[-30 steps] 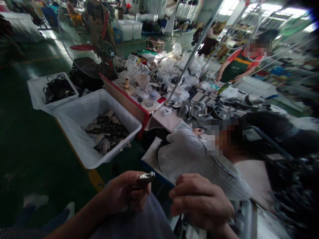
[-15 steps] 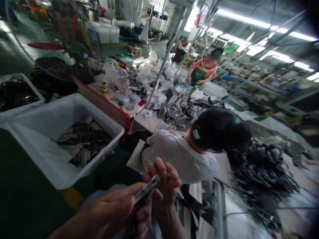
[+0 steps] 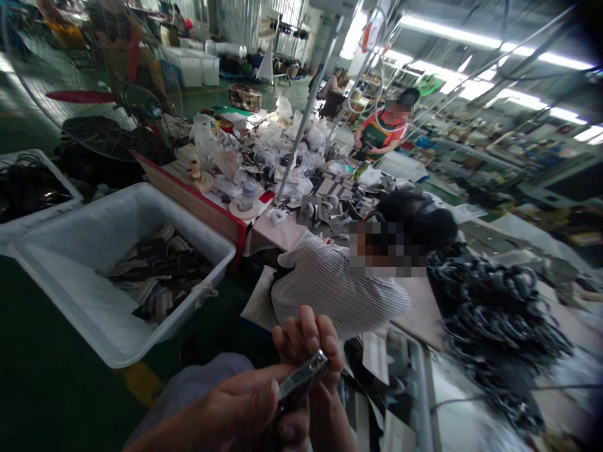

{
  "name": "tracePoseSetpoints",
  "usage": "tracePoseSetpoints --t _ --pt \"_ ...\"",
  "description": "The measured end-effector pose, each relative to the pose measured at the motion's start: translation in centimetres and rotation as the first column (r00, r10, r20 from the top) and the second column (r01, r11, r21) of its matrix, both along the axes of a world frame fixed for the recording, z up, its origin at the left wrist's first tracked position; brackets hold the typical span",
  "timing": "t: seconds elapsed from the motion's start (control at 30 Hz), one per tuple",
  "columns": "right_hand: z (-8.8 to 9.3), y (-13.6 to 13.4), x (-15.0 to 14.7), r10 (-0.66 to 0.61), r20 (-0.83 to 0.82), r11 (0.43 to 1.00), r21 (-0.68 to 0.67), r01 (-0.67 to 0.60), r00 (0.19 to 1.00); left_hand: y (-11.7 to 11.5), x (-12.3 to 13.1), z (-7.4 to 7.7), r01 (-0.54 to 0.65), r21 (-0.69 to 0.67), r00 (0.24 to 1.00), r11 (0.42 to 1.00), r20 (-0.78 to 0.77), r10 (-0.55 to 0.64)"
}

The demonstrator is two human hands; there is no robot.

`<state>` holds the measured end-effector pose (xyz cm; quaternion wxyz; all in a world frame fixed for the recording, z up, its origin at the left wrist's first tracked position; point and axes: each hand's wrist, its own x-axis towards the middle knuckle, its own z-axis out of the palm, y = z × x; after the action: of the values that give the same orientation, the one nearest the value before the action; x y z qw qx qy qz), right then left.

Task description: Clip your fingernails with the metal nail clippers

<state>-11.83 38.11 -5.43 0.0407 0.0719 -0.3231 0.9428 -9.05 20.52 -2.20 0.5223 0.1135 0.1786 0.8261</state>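
Observation:
A metal nail clipper [image 3: 304,378] is pinched in my left hand [image 3: 254,402], with the thumb along its top lever and curled fingers underneath. Its shiny jaw end points up and right, overlapping the fingers of my right hand [image 3: 311,336]. Those fingers are bent inward with their tips toward me, and I see nothing held in them. Whether the jaws touch a nail is too small to make out. Part of the right palm is hidden behind the clipper and my left hand.
Close ahead sits a person in a striped shirt [image 3: 330,285]. A grey bin [image 3: 70,263] with cut strips stands on the left, below a large fan [image 3: 108,100]. Black looped parts [image 3: 494,320] are piled at right. Another person [image 3: 379,135] works beyond the cluttered table.
Both hands have shifted right and slightly down in view. The clipper's jaw end now overlaps the right fingers more. The seated person's head has turned and moved left.

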Motion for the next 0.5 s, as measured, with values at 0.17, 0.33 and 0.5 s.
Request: tracePoseSetpoints --t 0.17,0.33,0.5 --pt "0.1 0.0 -0.7 0.073 -0.133 0.991 -0.1 -0.086 0.988 0.1 -0.1 -0.9 -0.041 0.04 0.996 0.998 -0.075 0.044" --pt "1.2 0.5 -1.2 0.042 -0.215 0.999 0.035 -0.036 0.976 0.4 -0.1 -2.2 -0.096 0.012 0.983 0.995 -0.153 0.096" --pt "1.8 1.3 -1.3 0.019 -0.235 0.996 0.09 0.002 0.972 0.8 0.0 -3.1 -0.112 0.006 0.972 0.994 -0.207 0.11"
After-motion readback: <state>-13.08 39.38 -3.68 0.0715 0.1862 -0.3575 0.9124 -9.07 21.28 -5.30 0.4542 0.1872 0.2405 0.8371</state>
